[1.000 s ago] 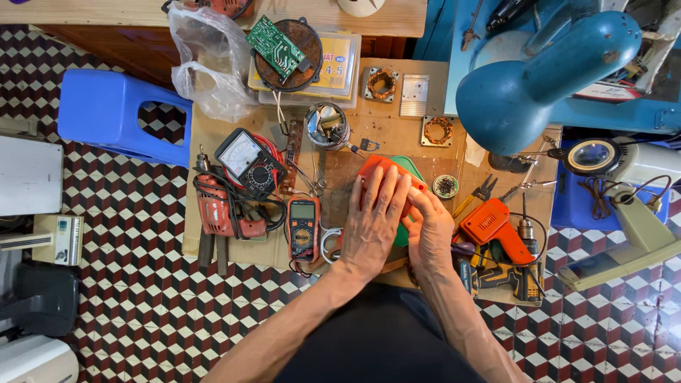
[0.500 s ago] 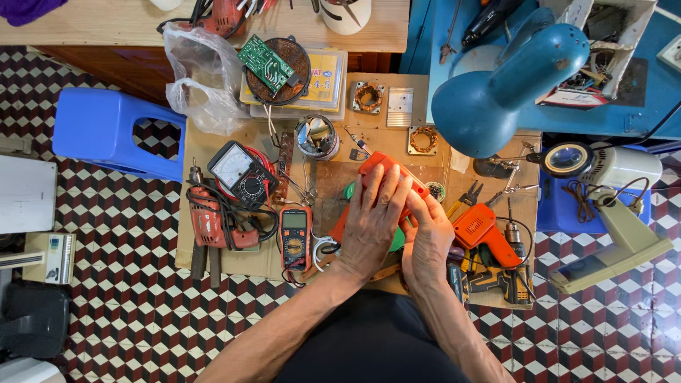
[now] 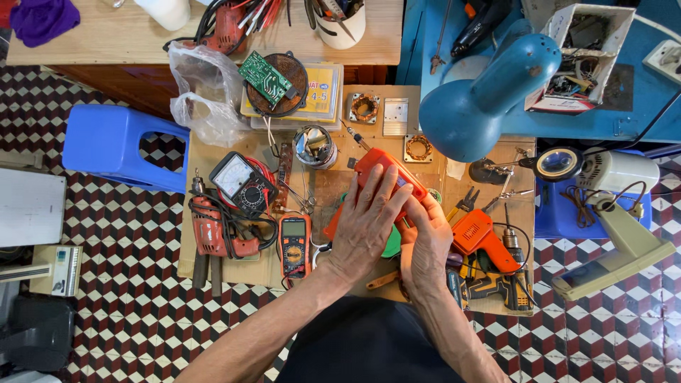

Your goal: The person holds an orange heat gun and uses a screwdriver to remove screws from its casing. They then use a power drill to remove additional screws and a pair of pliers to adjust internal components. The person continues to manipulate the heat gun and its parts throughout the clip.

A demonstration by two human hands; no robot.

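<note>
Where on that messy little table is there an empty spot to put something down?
Bare wood shows between the plastic bag and the analog meter, and around the metal plate. Crowded: the red drill side and the orange tool by the right hand.

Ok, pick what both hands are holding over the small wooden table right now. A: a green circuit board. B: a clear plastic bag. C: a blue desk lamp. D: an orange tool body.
D: the left hand lies flat across the orange tool body while the right hand grips it from the side; the other three things sit untouched.
</note>
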